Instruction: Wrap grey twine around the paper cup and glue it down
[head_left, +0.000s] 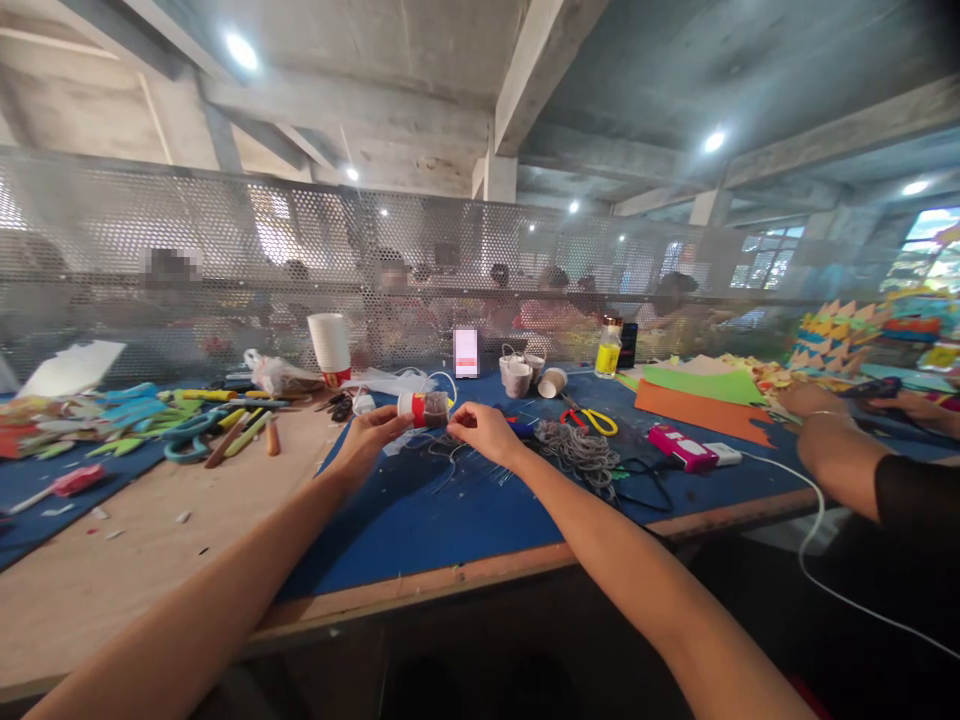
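Cup [425, 408]: small, red band, lying on its side; held just above the blue mat [450, 515], centre of frame.
Far left: paper scraps [112, 415], teal scissors [187, 438] and sticks [247, 435], at the edge of the bare board [112, 560].
Cup stack [328, 345]: white, upright, above and left of the hands.
Left hand [371, 432]: fingers and thumb closed on the cup's left end.
Right hand [484, 430]: fingertips pinched together at the cup's right end; on the rim or on a strand, cannot tell.
Phone [466, 352]: upright against the mesh screen [187, 250], above the hands.
Small cups [517, 376]: a cluster, just right of the phone.
Twine [581, 448]: grey loose heap, just right of the right hand.
Yellow scissors [598, 419]: above the twine.
Bottle [608, 350]: yellow liquid, near the screen.
Pink tool [681, 447]: on the mat, white cord trailing right.
Paper sheets [697, 395]: green over orange, right of centre.
Co-worker's arm [840, 455]: right edge of frame, dark sleeve.
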